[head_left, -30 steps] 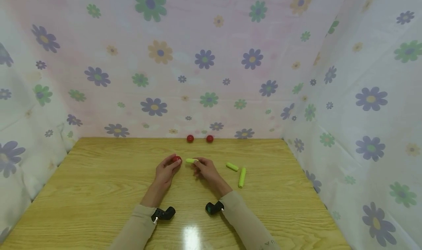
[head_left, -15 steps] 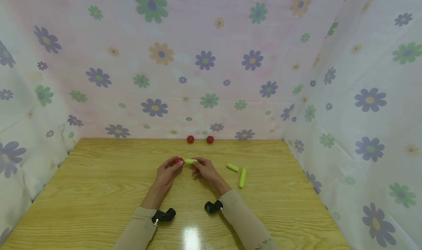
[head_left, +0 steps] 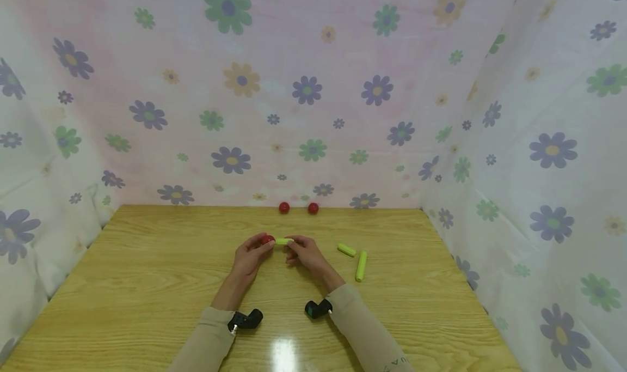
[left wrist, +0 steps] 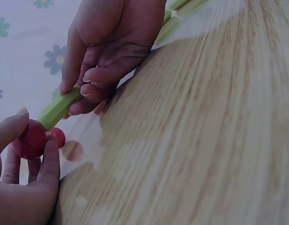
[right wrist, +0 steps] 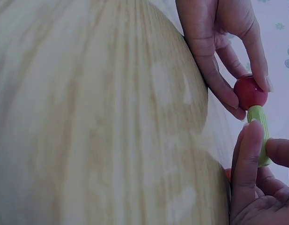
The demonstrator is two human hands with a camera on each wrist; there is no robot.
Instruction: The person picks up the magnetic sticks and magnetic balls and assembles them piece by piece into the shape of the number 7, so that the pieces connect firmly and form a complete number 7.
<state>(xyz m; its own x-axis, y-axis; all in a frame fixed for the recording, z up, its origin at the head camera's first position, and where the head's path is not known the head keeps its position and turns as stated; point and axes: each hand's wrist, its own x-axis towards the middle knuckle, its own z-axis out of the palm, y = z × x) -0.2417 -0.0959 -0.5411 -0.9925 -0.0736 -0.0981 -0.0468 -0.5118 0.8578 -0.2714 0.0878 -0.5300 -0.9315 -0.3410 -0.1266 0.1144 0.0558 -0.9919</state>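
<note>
Between thumb and fingers, my left hand (head_left: 249,256) holds a shiny red ball (left wrist: 30,139). My right hand (head_left: 309,253) pinches a short, ridged yellow-green stick (right wrist: 259,133) by its far end. The stick's other end meets the ball, as both wrist views show; whether it enters a hole there cannot be seen. Both hands are held close together over the middle of the wooden table. To the right of my right hand lie a short yellow-green stick (head_left: 346,250) and a longer one (head_left: 361,266).
Two more red balls, a left one (head_left: 284,208) and a right one (head_left: 313,208), sit at the table's back edge against the flowered cloth (head_left: 313,116). Cloth also hangs along both sides of the wooden table (head_left: 147,285).
The red ball in my left hand has moved slightly right, up to the stick. The gap between ball and stick has closed; my right hand has barely moved.
</note>
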